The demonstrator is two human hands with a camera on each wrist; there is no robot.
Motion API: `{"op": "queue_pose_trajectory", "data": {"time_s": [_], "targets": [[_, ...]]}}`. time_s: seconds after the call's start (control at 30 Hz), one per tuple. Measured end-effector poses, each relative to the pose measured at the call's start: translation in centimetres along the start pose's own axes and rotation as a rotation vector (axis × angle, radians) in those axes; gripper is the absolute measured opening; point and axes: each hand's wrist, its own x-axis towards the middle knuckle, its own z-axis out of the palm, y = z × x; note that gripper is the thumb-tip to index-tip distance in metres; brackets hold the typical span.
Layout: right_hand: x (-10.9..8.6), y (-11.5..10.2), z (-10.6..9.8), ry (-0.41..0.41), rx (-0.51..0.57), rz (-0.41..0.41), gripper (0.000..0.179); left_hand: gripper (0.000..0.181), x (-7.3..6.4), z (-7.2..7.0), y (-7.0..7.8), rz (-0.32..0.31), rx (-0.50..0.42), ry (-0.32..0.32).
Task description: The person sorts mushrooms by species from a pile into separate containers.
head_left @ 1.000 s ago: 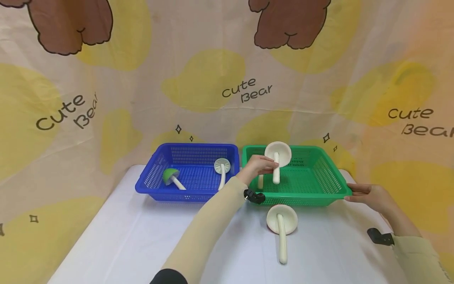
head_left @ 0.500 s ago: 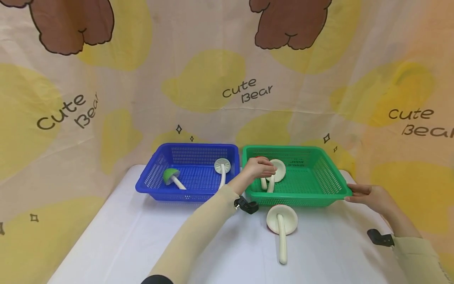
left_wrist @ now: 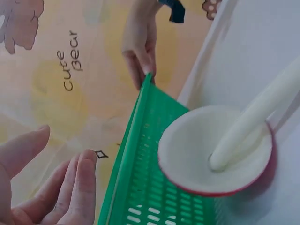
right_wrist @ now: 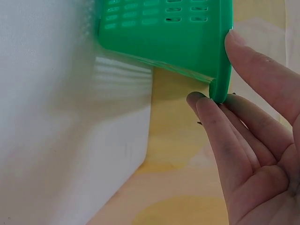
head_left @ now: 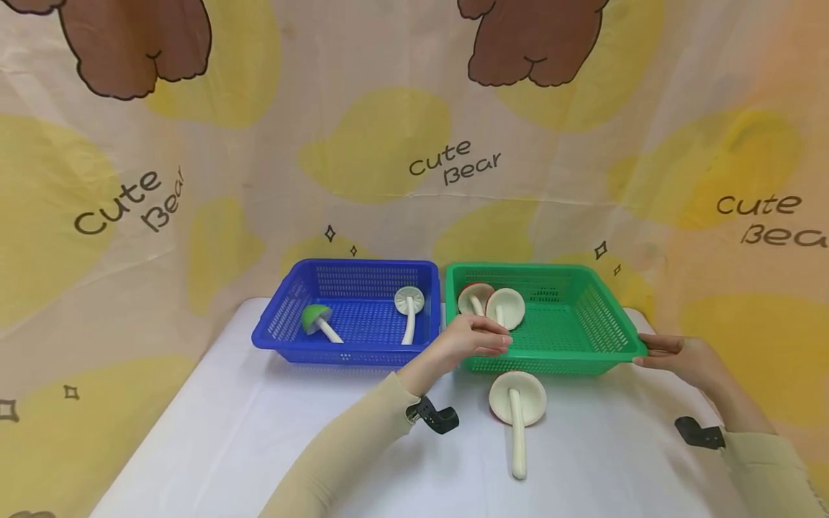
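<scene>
My left hand (head_left: 476,338) hovers over the front rim of the green basket (head_left: 570,356). Its thumb and fingers stand apart and hold nothing, as the left wrist view shows. Just behind it, two toy mushrooms lie cap-underside up in the basket's left end: a red-edged mushroom (head_left: 475,296) and a pale mushroom (head_left: 509,307). Another toy mushroom (left_wrist: 197,145), red-rimmed with a long cream stem, lies on the white table in front of the basket. At the basket's right front corner, my right hand (right_wrist: 253,150) pinches the rim between thumb and fingers.
To the left stands a blue basket (head_left: 350,354), beside the green one. In it lie a green-capped toy mushroom (head_left: 316,316) and a toy mushroom with a ribbed pale underside (head_left: 409,301). A printed cloth (head_left: 376,158) hangs behind the table (head_left: 311,432).
My left hand has lowered a pale mushroom into the green basket, let go and drawn back toward the front rim. The right hand stays at the basket corner.
</scene>
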Motion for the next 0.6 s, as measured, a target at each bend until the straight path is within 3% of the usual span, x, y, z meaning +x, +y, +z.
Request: {"op": "queue_pose_trajectory", "data": {"time_s": [0.27, 0.6], "targets": [[-0.1, -0.3, -0.1, 0.006, -0.013, -0.008, 0.074, 0.025, -2.3, 1.0, -1.9, 0.014, 0.07, -0.044], [-0.2, -0.2, 0.0, 0.0, -0.006, -0.009, 0.075, 0.023, -3.6, 1.9, -5.2, -0.024, 0.111, -0.053]]}}
